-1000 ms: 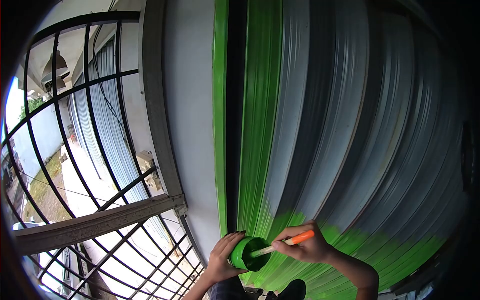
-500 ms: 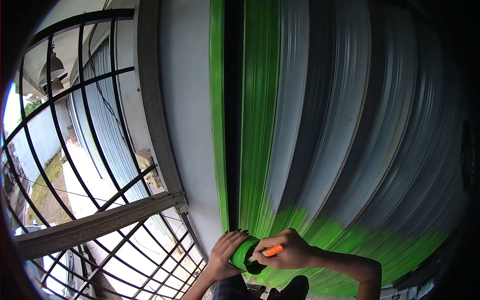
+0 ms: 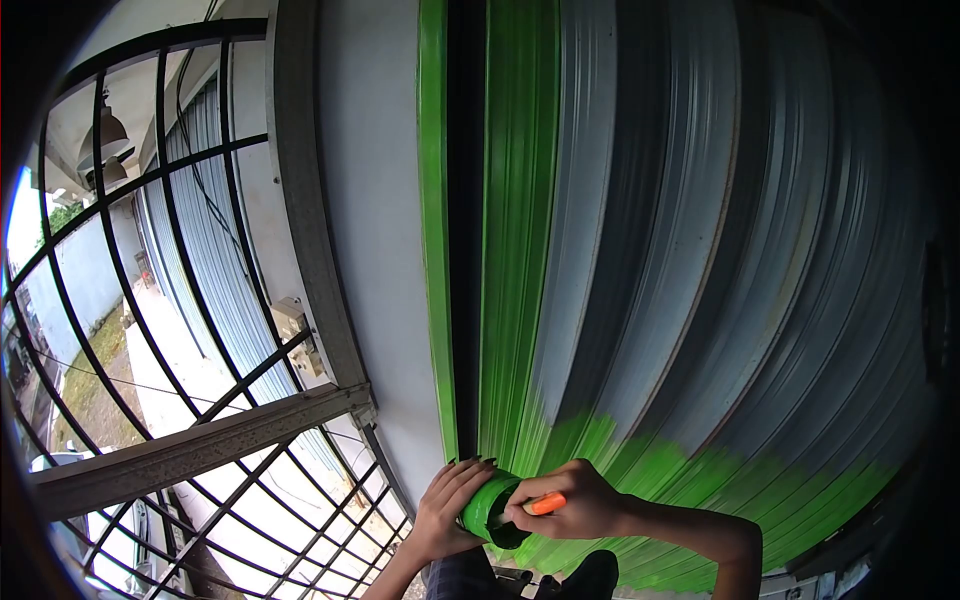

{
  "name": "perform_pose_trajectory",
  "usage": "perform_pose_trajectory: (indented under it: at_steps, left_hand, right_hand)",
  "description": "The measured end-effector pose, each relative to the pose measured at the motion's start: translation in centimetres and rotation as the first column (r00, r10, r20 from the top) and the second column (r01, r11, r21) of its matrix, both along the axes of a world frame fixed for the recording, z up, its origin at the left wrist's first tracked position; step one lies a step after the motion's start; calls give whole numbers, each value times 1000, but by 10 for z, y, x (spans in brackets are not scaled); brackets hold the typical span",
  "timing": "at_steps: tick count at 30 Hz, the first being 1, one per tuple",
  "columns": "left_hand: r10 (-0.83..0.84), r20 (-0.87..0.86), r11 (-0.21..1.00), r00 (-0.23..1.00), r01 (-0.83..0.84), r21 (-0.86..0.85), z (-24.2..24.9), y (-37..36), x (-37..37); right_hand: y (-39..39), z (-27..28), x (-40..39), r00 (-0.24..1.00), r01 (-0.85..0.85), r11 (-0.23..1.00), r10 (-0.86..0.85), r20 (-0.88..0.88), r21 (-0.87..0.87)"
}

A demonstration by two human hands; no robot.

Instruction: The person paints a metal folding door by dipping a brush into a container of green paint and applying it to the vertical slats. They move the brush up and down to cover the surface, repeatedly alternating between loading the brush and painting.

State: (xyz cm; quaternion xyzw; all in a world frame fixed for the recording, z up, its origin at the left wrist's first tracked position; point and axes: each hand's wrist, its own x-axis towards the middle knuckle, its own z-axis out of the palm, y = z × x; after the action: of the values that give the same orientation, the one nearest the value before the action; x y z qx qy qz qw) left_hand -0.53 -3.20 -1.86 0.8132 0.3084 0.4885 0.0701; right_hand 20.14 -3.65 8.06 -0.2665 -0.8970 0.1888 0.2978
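My left hand (image 3: 449,513) is wrapped round the side of a green paint can (image 3: 480,512), low in the middle of the head view. The can is tilted, its dark opening turned toward the right. Fingers of my right hand (image 3: 572,503) close on a paintbrush (image 3: 546,503) with an orange handle; its bristle end reaches into the can's mouth and is mostly hidden. Just beyond the can stands a corrugated metal shutter (image 3: 660,230), grey above, with wet-looking green paint along its bottom and on its left strip.
A black barred gate (image 3: 165,300) with a grey metal frame (image 3: 310,200) stands on the left, daylight beyond it. Between frame and shutter runs a pale wall panel (image 3: 375,230). My dark shoe (image 3: 592,577) shows below my right hand.
Almost nothing differs. The brush and my right hand have shifted very slightly at the can's mouth, while my left hand keeps its hold.
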Motion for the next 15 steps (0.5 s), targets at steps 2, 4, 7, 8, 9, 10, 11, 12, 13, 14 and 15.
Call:
perform_pose_trajectory:
  at_steps: [2, 4, 7, 8, 9, 10, 11, 12, 13, 14, 15]
  left_hand:
    - [0, 3, 1000, 1000, 0, -7, -1, -1, 0]
    - [4, 8, 1000, 1000, -4, -9, -1, 1, -1]
    - [20, 5, 999, 1000, -20, -27, -4, 1, -3]
    - [24, 1, 999, 1000, -24, -36, -5, 1, -3]
    - [30, 25, 998, 999, -29, -56, -6, 1, -3]
    - [35, 49, 996, 998, -31, -79, -8, 1, -1]
    - [39, 74, 994, 996, -32, -104, -10, 1, 0]
    - [53, 65, 989, 996, -44, -140, -11, 2, 0]
    - [55, 83, 985, 995, -40, -168, -11, 4, 3]
    - [58, 98, 979, 994, -37, -203, -11, 4, 5]
    - [64, 112, 971, 992, -36, -237, -12, 4, 6]
  right_hand:
    - [-2, 2, 0, 1000, 2, 1000, -2, 3, -14]
    - [-2, 8, 1, 1000, 6, 999, -7, -10, -40]
    - [-3, 11, 6, 998, 22, 997, -27, -59, -76]
    - [-2, 9, 9, 998, 31, 995, -37, -60, -96]
    - [0, 5, 13, 997, 44, 992, -51, -61, -117]
    - [-1, 2, 17, 996, 59, 989, -68, -62, -139]
    - [-3, 2, 21, 990, 70, 962, -100, -101, -262]
    - [-7, 2, 25, 982, 73, 921, -134, -137, -383]
    - [-9, 2, 28, 971, 65, 866, -170, -170, -497]
    - [-11, -2, 33, 963, 61, 855, -185, -193, -515]
    - [-11, -8, 40, 956, 55, 844, -199, -216, -533]
